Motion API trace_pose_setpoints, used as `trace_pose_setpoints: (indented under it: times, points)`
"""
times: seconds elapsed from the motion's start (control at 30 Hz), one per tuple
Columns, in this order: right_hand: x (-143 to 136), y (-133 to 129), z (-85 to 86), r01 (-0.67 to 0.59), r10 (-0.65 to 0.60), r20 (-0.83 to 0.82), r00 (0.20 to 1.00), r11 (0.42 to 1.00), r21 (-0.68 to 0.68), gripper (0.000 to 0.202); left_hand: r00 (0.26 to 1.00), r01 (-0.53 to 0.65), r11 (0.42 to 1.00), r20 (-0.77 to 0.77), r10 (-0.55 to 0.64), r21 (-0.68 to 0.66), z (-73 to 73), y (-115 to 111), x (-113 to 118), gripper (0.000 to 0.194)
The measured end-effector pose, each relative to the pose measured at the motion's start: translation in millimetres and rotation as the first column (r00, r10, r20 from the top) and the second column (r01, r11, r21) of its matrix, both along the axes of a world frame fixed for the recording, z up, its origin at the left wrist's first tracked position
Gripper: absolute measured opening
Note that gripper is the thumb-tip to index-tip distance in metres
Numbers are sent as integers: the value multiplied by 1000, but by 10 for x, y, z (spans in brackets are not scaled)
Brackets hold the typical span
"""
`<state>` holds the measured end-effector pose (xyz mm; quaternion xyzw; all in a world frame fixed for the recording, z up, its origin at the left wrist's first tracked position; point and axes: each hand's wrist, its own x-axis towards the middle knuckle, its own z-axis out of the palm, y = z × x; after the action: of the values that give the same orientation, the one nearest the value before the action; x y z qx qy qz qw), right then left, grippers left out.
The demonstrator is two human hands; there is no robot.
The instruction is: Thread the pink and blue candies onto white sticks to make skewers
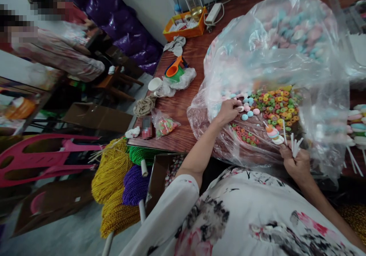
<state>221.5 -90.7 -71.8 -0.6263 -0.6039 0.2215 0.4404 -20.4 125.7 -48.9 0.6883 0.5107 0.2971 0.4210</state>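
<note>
My left hand (228, 112) is closed at the left edge of a small heap of pink and blue discs (250, 107), its fingertips pinching a pale disc. Sticking up from my right fist (296, 160) are several white sticks (294, 145), along with a stack of colored pieces (273, 133) threaded one against another. Small colored rings (276, 103) lie in a pile beyond my hands, and fewer rings (246, 134) lie nearer me on clear plastic. Behind them rises a large clear bag (274, 53) full of pink and blue discs.
Left on the table (183, 107) are a small bag of rings (166, 126), a dark red object (146, 128), an orange scoop (173, 70) and a white cup (154, 84). An orange tray (184, 29) stands farther back. Finished-looking stacks (357, 124) lie at right. Two people sit at far left.
</note>
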Motion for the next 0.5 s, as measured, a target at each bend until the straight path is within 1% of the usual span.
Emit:
trace_pose_setpoints:
  times: [0.1, 0.17, 0.23, 0.3, 0.33, 0.37, 0.4, 0.43, 0.47, 0.5]
  points:
    - [-3, 1, 18, -13, 13, -5, 1000, 1000, -11, 21, 998, 50, 990, -54, -43, 130, -45, -86, 6, 13]
    - [-4, 1, 26, -21, 21, 0, 1000, 1000, -1, 20, 991, 104, 978, -102, -87, 182, -45, -133, 22, 15]
    - [-5, 3, 22, -32, 32, 9, 999, 999, 18, 18, 975, 160, 960, -186, -118, 231, -42, -163, 49, 17]
    - [-6, 6, 4, -42, 42, 11, 999, 999, 30, 17, 958, 194, 937, -261, -118, 290, -40, -191, 76, 20]
    - [-6, 8, -9, -43, 42, 12, 999, 999, 31, 17, 956, 194, 929, -273, -106, 317, -37, -211, 85, 23]
    - [-4, 8, -23, -39, 39, 14, 999, 999, 31, 18, 961, 180, 925, -260, -93, 335, -30, -240, 91, 26]
    - [-1, 6, -37, -34, 33, 17, 999, 999, 28, 18, 974, 148, 929, -214, -77, 339, -18, -281, 94, 29]
    - [3, 1, -47, -28, 27, 21, 999, 999, 25, 18, 989, 100, 942, -134, -59, 322, 1, -336, 94, 33]
    - [7, -7, -52, -24, 23, 27, 999, 999, 28, 17, 999, 45, 960, -24, -40, 276, 27, -405, 93, 37]
    - [11, -19, -48, -26, 25, 34, 999, 999, 36, 16, 994, 0, 979, 106, -22, 202, 59, -486, 91, 40]
